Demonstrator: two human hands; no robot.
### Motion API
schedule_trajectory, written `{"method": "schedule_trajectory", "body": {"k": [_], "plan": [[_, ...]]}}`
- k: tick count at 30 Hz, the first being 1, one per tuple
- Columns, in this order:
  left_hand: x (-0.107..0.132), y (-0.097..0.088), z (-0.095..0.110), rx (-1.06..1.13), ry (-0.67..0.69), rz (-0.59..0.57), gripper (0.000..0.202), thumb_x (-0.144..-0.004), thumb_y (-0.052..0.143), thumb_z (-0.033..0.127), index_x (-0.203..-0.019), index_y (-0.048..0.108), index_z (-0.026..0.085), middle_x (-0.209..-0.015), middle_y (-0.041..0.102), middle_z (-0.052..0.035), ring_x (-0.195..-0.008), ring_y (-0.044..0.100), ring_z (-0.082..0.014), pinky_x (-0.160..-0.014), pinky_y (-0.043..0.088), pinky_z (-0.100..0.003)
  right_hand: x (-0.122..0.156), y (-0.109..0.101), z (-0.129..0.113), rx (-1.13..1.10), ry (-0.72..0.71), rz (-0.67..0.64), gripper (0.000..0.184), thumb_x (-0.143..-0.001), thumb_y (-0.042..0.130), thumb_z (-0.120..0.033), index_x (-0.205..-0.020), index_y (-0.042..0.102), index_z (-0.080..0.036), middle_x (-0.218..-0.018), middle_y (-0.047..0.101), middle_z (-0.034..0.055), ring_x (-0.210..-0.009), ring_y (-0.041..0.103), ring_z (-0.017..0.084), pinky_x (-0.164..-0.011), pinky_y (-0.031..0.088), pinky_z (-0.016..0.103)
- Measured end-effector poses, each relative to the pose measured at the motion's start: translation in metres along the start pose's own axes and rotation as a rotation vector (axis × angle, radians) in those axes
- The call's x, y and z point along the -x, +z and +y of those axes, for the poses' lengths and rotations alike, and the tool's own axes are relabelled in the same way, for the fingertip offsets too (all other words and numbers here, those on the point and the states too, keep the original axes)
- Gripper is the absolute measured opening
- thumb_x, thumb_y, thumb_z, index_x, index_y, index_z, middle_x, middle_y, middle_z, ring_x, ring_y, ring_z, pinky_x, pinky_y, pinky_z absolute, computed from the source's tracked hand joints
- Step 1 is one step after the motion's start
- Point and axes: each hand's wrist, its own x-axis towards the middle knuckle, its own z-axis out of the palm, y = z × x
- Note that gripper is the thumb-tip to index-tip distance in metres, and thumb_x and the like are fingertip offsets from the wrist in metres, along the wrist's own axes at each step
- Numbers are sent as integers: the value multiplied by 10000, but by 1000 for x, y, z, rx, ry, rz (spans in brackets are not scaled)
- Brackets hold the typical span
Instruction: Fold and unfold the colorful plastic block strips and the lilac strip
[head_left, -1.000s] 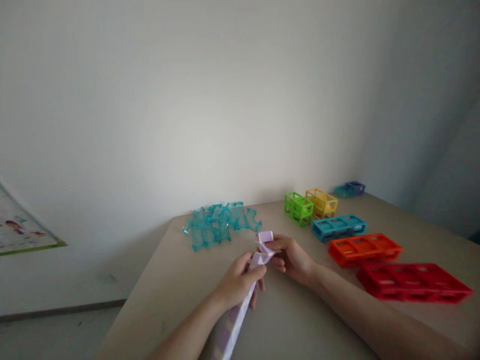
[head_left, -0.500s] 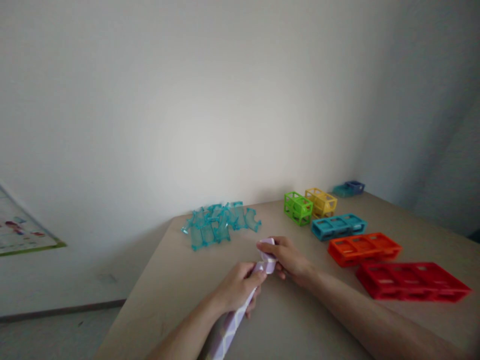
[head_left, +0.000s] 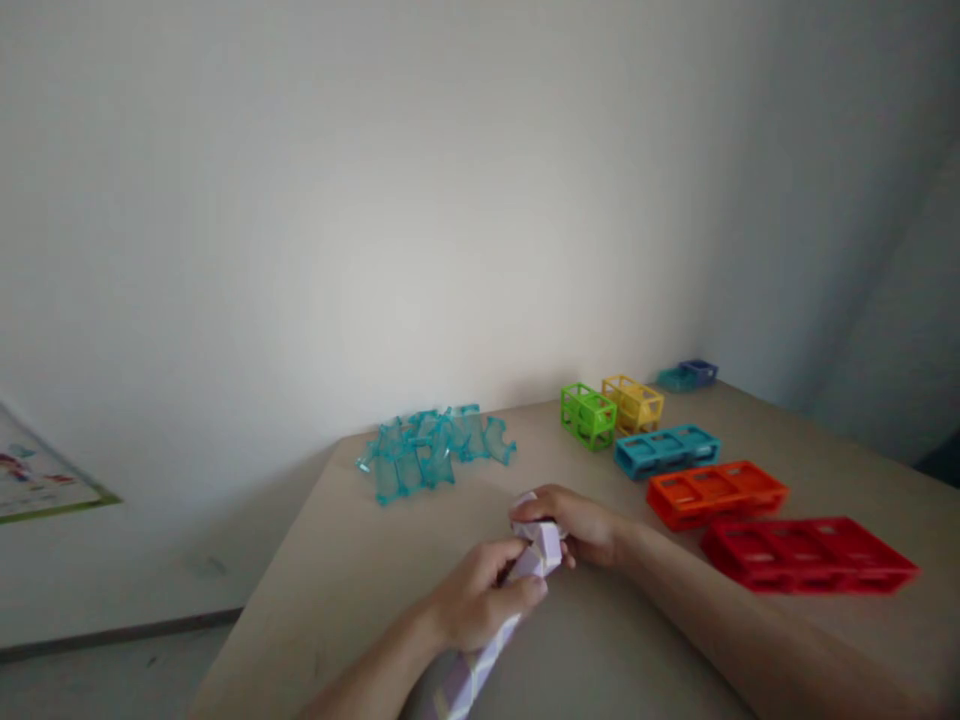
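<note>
Lilac patterned strip [head_left: 480, 660] in both hands, left of the orange frame [head_left: 718, 495] and nearer the camera, bent at upper end; left hand [head_left: 491, 598] grasping the strip; right hand [head_left: 574, 520], nearer the orange frame, gripping the bent end; red frame [head_left: 814, 555] just in front of the orange frame; blue frame [head_left: 667, 447] just behind it; green frame [head_left: 592, 410] and yellow frame [head_left: 637, 405] farther behind, leftward; translucent teal pieces [head_left: 411, 470] well left of it; all above or on the table [head_left: 360, 560].
</note>
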Motion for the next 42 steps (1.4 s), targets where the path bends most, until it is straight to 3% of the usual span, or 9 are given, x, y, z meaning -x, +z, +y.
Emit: {"method": "schedule_trajectory", "body": {"k": [6,10,13,16,20,25,34,42], "plan": [[2,-1,-5,107,-55,-72,404,-801,633,522,-807,586,120,-551,491,39,-409,395,-60,-408,265,-192,1,-4,1,6,62,-104,237,-776,537,-309,-645,623,-131,-425,565,-35,-263,435,66,-232,316,145],[1,-3,-9,255,-112,-222,442,-799,649,518,-968,594,113,-557,537,34,-327,427,-61,-344,283,-168,3,-9,2,61,159,-216,359,-809,530,-381,-684,682,-81,-456,625,37,-276,487,101,-260,348,180],[1,-8,-4,408,-98,-268,468,-820,623,505,-1061,592,105,-513,526,45,-285,442,-79,-311,322,-172,6,-7,-1,14,-4,-195,329,-802,583,-385,-859,712,-87,-658,724,66,-444,608,124,-416,451,201],[1,-15,3,585,-48,-199,385,-865,537,464,-1014,606,116,-483,486,60,-277,433,-87,-311,405,-203,9,1,-7,-158,-316,-90,386,-816,597,-441,-957,704,-98,-875,746,98,-721,675,170,-645,500,250],[-1,-24,5,769,-13,-138,350,-878,456,499,-893,572,169,-465,427,85,-247,344,-66,-291,426,-207,10,6,-9,-233,-457,-116,517,-803,575,-618,-957,673,-134,-797,703,82,-736,637,182,-640,469,260],[-7,-27,-3,686,-52,-33,388,-916,418,541,-817,527,182,-438,403,91,-241,357,-78,-274,412,-206,3,3,-4,-179,-438,-70,431,-784,658,-562,-839,649,-135,-681,633,28,-570,561,116,-529,420,210],[-9,-34,-1,639,-188,19,418,-859,466,587,-768,515,181,-418,404,92,-243,310,-74,-262,384,-205,0,0,-2,-121,-384,22,426,-787,653,-546,-799,670,-121,-629,568,-3,-493,495,85,-435,397,179],[-11,-28,0,600,-184,128,466,-821,502,644,-782,523,180,-423,410,101,-242,327,-68,-265,391,-206,-2,3,-2,-52,-354,131,477,-761,631,-605,-716,642,-131,-554,514,-21,-454,445,87,-381,381,185]]}}
